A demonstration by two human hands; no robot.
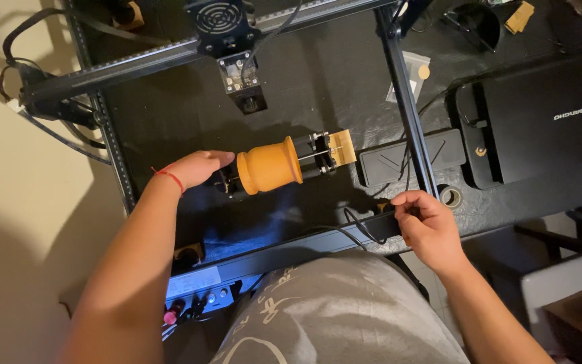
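on the black surface, the left hand lies open against the end of the orange cylinder on its roller cradle. the right hand pinches the frame rail, fingers together.

Left arm reaches forward and inward, forearm bare, red cord around the wrist. Left hand palm down, fingers together and slightly curled, tips pointing to the right; thumb hidden beneath the fingers. Grip state unclear from this angle.

Right arm comes in from lower right, forearm bare, wrist bent slightly. Right hand back of hand up, fingers curled down and inward, thumb and forefinger drawn close together at the tips on the left side of the hand. Hands well apart, torso in grey shirt between the forearms.
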